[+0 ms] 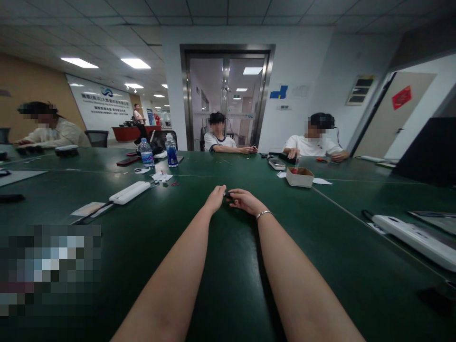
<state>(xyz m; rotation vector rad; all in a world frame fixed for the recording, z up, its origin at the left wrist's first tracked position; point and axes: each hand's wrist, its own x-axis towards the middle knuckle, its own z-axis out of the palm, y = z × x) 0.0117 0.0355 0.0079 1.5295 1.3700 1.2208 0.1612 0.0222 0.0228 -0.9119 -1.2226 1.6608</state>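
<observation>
Recessed ceiling panels at ten o'clock give the office an even, cool light, brightest in the corridor beyond the glass door at twelve o'clock. The dark green table soaks up most of it, showing soft sheen and faint shadows beneath the forearms. Wide-angle distortion bends ceiling and walls toward the edges and stretches the arms. Faces and a patch at eight o'clock are pixelated; distant detail is soft.

A dark green table bore a white power strip at left, two water bottles farther back, a small cardboard box at right, and three seated people along its far edge.
</observation>
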